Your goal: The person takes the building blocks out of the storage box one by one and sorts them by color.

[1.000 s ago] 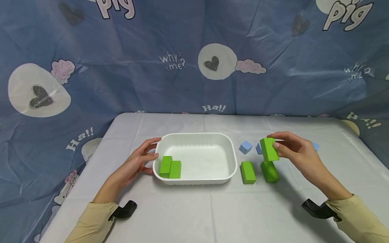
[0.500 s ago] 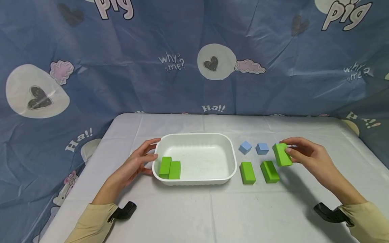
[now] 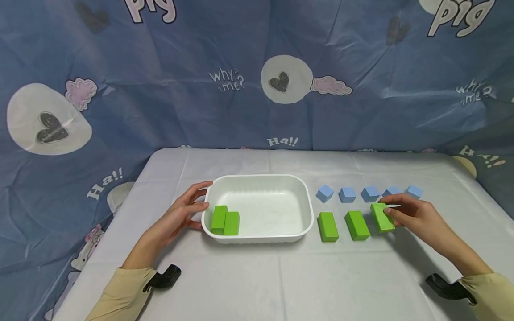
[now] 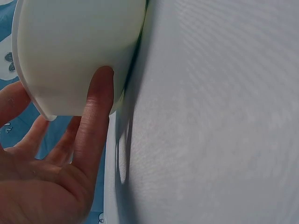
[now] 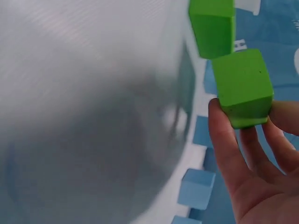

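Note:
My right hand pinches a green rectangular block between thumb and fingertips, tilted low over the white table. The right wrist view shows that block end-on, fingers around its near end. Left of it, two more green blocks, one nearer and one farther, lie in a row. My left hand rests against the left end of a white tray, fingers extended. Seen from the left wrist, one fingertip touches the tray's outer wall. Two green blocks sit in the tray's near left corner.
Several small blue cubes form a row behind the green blocks; the rightmost ones stand just behind my right hand. A blue printed cloth hangs behind the white-covered table.
My right hand has carried its green block rightward and down, from above the second green block to the right of it. More blue cubes now show. My left hand and the tray have stayed put.

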`<state>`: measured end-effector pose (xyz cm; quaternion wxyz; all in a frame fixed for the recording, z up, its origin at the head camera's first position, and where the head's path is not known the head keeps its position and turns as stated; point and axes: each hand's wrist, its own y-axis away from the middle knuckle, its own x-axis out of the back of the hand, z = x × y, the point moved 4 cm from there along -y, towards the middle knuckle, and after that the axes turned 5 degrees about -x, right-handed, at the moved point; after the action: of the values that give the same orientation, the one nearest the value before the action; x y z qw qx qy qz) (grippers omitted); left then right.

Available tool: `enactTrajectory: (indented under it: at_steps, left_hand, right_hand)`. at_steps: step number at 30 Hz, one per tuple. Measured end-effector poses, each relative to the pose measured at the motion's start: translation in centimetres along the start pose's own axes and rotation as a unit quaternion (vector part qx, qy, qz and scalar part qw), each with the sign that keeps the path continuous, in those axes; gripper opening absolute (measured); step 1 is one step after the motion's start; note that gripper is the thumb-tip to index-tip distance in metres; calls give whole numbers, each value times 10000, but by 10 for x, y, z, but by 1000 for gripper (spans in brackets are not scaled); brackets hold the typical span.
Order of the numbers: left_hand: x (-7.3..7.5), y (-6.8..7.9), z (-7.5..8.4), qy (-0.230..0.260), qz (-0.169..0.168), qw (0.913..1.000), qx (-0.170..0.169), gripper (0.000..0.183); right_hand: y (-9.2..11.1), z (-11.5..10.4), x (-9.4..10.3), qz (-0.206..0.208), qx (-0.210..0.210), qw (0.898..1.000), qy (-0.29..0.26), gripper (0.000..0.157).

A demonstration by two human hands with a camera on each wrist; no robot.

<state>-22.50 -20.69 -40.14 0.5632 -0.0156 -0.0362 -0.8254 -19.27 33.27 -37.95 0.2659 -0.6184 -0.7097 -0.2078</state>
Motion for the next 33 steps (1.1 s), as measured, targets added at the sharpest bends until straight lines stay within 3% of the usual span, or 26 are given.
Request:
enactTrajectory:
  at_steps: [9,18,27,33]
  left_hand:
    - [2,0,-1,-5,28,10000,46,58]
    - [1,0,-1,19,15,10000,46,58]
    - [1,1,-1,22,6,10000,34,58]
    - [1,1,-1,41,4,10000,38,59]
  right_hand:
    - [-3,10,-6,-197,296,9994,31,29]
    - [-5,8,-8,-99,759,9952,606,26]
    - [-4,14,-2,-143,599,9963,602,27]
    - [-2,14,0,28,634,9937,925,25]
